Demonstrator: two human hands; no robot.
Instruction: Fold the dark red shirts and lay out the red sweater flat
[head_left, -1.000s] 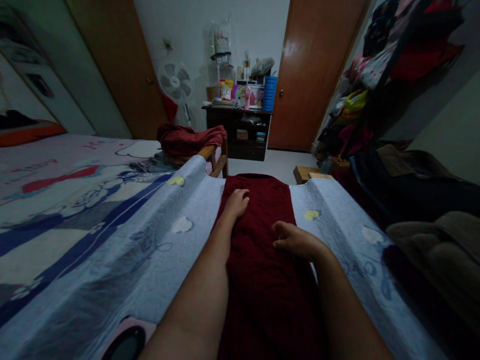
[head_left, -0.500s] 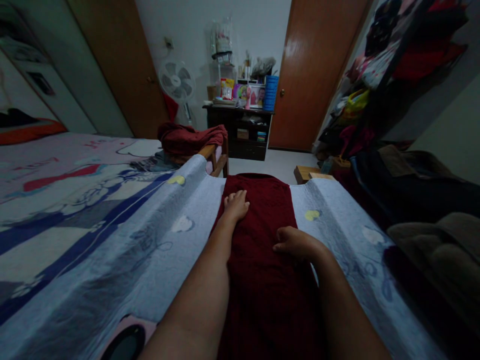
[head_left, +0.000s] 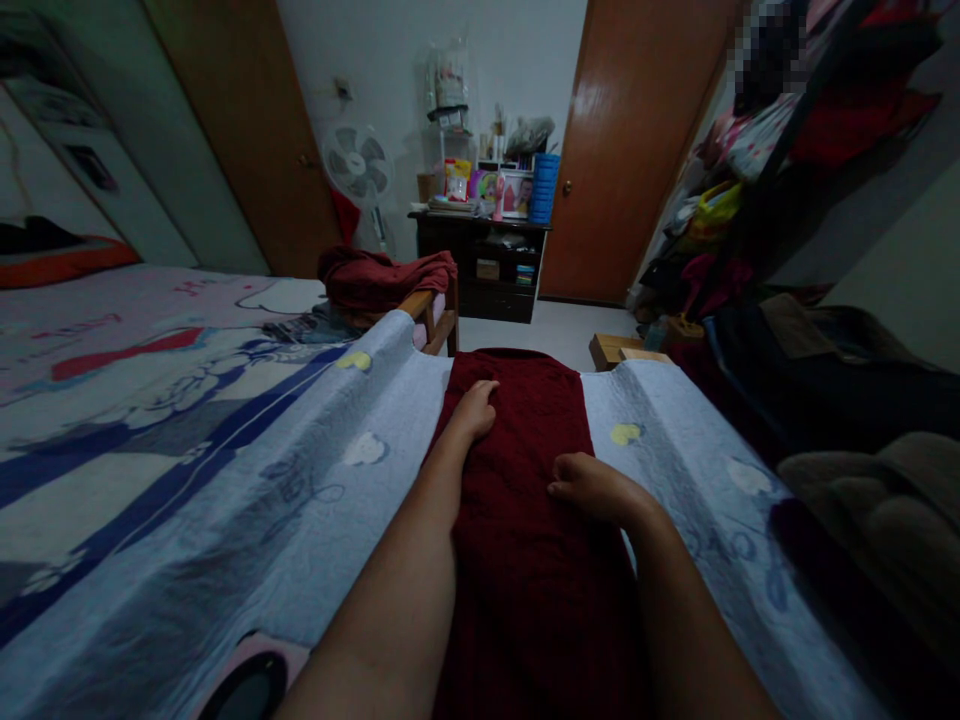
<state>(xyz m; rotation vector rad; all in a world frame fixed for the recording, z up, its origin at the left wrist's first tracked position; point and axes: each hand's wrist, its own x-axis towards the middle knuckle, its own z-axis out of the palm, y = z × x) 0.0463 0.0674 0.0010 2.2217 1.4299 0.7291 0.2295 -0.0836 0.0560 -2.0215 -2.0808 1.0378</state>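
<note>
A dark red garment (head_left: 525, 560) lies lengthwise before me, over a light blue blanket (head_left: 397, 400) with yellow and white shapes. My left hand (head_left: 476, 408) rests on its upper left part, one finger stretched forward and the others partly hidden. Near the garment's right edge is my right hand (head_left: 589, 485), its fingers curled in and the thumb tucked below. Whether cloth is pinched inside that hand is hidden. By my left forearm, a pink object with a round black face (head_left: 251, 685) lies on the blanket, cut off by the frame's bottom edge.
A bed with a patterned cover (head_left: 150, 400) spreads to the left, a red cloth heap (head_left: 386, 280) at its corner. Piled clothes (head_left: 862, 360) stand at the right. Beyond are a wooden box (head_left: 611, 350), a dark cabinet (head_left: 480, 270) and a white fan (head_left: 358, 165).
My left hand has turned: its fingers, spread on the garment before, are drawn together with one pointing forward. My right hand stays almost in place. The view has shifted slightly.
</note>
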